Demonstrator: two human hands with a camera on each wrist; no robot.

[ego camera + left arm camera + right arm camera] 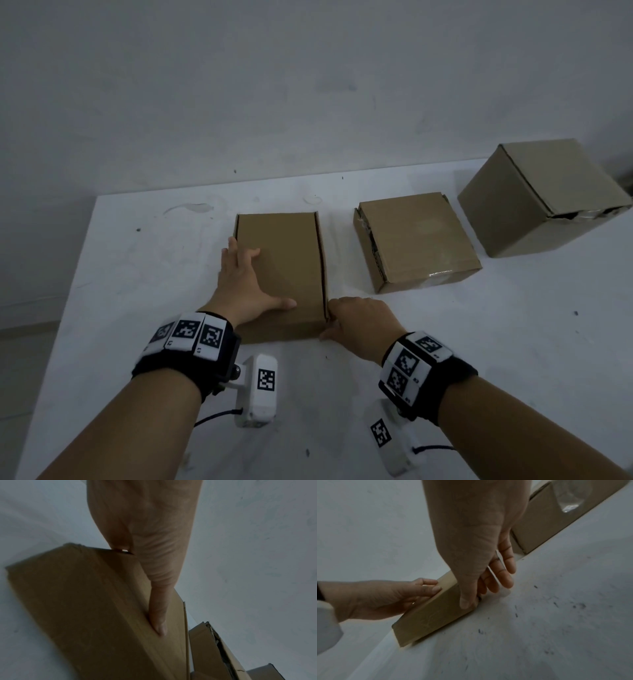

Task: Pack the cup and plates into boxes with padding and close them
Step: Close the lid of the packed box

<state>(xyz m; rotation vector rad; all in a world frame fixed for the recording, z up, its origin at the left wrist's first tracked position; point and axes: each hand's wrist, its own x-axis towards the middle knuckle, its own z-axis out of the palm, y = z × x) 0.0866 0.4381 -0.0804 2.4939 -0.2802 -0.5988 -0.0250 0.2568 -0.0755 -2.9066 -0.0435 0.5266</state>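
Note:
A flat brown cardboard box (284, 260) lies closed on the white table (137, 274), nearest me. My left hand (245, 274) rests flat on its lid with fingers spread; in the left wrist view the thumb (158, 615) presses on the box (82, 608). My right hand (358, 318) sits at the box's near right corner. In the right wrist view its thumb (464, 601) presses the front face of the box (433, 616) and its fingers (503, 573) hang loosely extended beside the right side. No cup, plates or padding show.
A second closed box (416, 240) with clear tape on its front stands right of the first, also seen as box (539, 520). A taller cube box (541, 198) stands at the far right by the wall. The table's left edge (65, 291) drops to the floor.

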